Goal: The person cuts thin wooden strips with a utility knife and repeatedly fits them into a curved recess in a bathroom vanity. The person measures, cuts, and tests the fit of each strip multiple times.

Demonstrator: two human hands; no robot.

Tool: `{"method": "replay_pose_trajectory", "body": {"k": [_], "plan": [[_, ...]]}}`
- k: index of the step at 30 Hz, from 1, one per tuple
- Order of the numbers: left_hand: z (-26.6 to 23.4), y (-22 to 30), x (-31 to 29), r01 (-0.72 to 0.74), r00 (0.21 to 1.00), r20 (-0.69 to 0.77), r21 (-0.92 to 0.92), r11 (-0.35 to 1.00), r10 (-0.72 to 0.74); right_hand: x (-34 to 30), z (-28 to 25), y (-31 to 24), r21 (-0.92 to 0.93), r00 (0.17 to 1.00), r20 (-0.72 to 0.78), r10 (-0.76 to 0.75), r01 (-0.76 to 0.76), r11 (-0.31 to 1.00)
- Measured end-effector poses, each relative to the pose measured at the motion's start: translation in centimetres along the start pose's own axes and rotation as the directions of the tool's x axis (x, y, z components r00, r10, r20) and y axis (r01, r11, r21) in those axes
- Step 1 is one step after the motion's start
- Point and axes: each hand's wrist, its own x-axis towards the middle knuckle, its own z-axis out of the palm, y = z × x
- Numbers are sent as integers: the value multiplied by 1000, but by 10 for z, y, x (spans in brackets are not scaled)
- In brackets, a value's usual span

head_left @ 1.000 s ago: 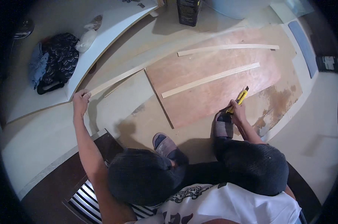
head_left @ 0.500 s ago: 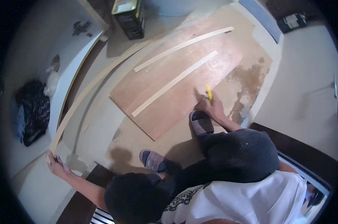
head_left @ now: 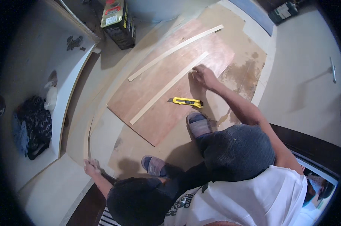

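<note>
Left hand (head_left: 92, 167) pinching a slender wood strip (head_left: 86, 145); a loose hold could let it spring. Ahead and right of it, the yellow cutter (head_left: 186, 102) lies blade bare: a careless sweep risks a cut. Beyond, the right hand (head_left: 204, 77) curls by a flat, pale batten (head_left: 170, 87) on smooth reddish plywood (head_left: 155, 126); whether it's gripping, I can't tell.

T-shirt (head_left: 249, 196): white, dark printed lettering (head_left: 183, 202) in front
Trousers (head_left: 238, 152): charcoal, finely textured cloth
Slippers (head_left: 201, 128): broad brownish-grey straps
</note>
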Motion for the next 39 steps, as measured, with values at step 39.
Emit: {"method": "replay_pose_trajectory", "body": {"k": [39], "plan": [[78, -112, -88, -640, 751, 657, 697, 323, 69, 128, 67, -63, -299, 898, 26, -439, 426, 854]]}}
